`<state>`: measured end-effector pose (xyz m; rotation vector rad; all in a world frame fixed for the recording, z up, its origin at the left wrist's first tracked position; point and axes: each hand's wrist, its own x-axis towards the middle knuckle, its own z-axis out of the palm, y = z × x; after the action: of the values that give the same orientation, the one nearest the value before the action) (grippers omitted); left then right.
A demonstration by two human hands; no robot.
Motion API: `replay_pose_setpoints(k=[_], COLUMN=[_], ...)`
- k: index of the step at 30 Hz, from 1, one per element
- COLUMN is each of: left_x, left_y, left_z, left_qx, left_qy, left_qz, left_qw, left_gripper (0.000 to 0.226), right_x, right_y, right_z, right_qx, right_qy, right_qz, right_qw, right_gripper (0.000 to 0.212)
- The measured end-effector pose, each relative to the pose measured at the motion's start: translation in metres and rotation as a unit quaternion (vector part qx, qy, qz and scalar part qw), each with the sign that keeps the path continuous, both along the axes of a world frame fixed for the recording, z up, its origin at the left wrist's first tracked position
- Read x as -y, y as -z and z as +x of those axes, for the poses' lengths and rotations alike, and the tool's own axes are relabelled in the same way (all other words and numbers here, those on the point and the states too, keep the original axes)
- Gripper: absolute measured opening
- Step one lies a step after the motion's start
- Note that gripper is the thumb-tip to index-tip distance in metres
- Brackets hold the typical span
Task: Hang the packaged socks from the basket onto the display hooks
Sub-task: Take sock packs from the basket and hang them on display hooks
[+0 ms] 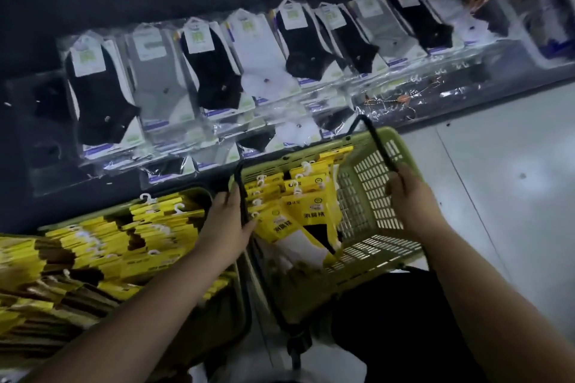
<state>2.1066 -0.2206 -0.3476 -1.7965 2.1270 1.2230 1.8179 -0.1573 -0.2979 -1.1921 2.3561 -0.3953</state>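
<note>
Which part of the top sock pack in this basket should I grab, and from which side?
Pinch the top sock pack by its yellow card just under the white hook, coming from above through the open basket. The packs lie overlapped with their hooks exposed, so that end probably lifts free.

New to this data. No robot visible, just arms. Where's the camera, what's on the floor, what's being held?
There is no machine here: a person works with bare hands, and the single picture comes from a wide-angle camera worn on their head, looking forward and down. That is why both forearms enter from the bottom edge.

The left hand grips the left handle and the right hand grips the right handle of a green basket holding yellow sock packs. To its left a second basket is full of more yellow packs. Ahead, clear-bagged socks in black, grey and white already hang on the dark display wall. The floor is pale.
</note>
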Motion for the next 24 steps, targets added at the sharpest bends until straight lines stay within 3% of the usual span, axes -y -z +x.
replay_pose_setpoints(k=[4,7,10,14,17,21,24], left_x=[0.015,0.019,-0.003,-0.033,-0.033,-0.036,-0.035], left_y=[0.05,0.079,0.082,0.077,0.074,0.068,0.063], left_z=[-0.003,-0.015,-0.03,-0.048,-0.051,-0.035,-0.018], left_qx=[0.06,0.078,0.054,0.005,-0.027,-0.015,-0.013], left_qy=[0.007,0.046,0.084,0.171,0.163,0.119,0.099], left_qz=[-0.123,-0.181,-0.172,-0.167,-0.155,-0.138,-0.143], left_qw=[0.991,0.979,0.98,0.971,0.974,0.983,0.985], left_gripper=[0.08,0.074,0.066,0.052,0.049,0.049,0.051], right_x=[0.021,0.032,0.026,0.019,0.029,0.039,0.042], right_y=[0.0,0.007,0.023,0.038,0.047,0.063,0.081], right_z=[-0.056,-0.087,-0.086,-0.081,-0.062,0.002,0.056], right_qx=[-0.082,-0.216,-0.294,-0.359,-0.328,-0.174,-0.117], right_qy=[-0.036,-0.048,-0.039,-0.1,-0.236,-0.437,-0.473], right_qz=[0.048,0.096,0.098,0.186,0.169,0.228,0.209], right_qw=[0.995,0.971,0.95,0.909,0.899,0.852,0.848], right_gripper=[0.028,0.028,0.035,0.064,0.064,0.056,0.061])
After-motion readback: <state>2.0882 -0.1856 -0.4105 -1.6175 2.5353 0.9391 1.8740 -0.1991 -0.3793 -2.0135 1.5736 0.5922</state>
